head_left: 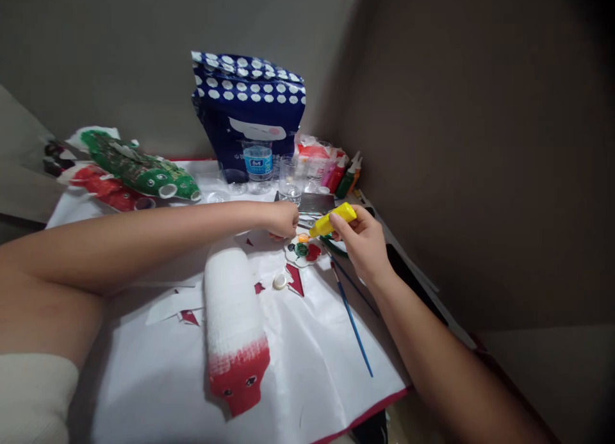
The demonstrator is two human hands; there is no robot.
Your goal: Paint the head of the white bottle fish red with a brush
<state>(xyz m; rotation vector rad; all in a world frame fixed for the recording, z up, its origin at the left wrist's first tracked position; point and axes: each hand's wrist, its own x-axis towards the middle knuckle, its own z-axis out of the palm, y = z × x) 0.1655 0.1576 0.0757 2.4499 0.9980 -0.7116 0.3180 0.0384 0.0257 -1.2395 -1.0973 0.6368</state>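
Observation:
My right hand (368,245) grips a yellow paint bottle (340,218), tilted with its tip pointing down and left over the palette. The small white paint palette (307,263) has a scalloped edge and holds orange, red, green and black paint. Beside its upper left edge my left hand (283,220) is closed. Its fingertips are turned away, so whatever they hold is hidden. In front of me lies a white, gauze-textured fish body (233,296) with a red painted head and two eyes.
Two paintbrushes, one a blue-handled paintbrush (353,325), lie at right. Behind stand a clear cup (290,182), a labelled water bottle (258,162), several paint bottles (346,181) and a blue bag (250,104). A green painted fish (139,168) and a red one (103,186) rest at left.

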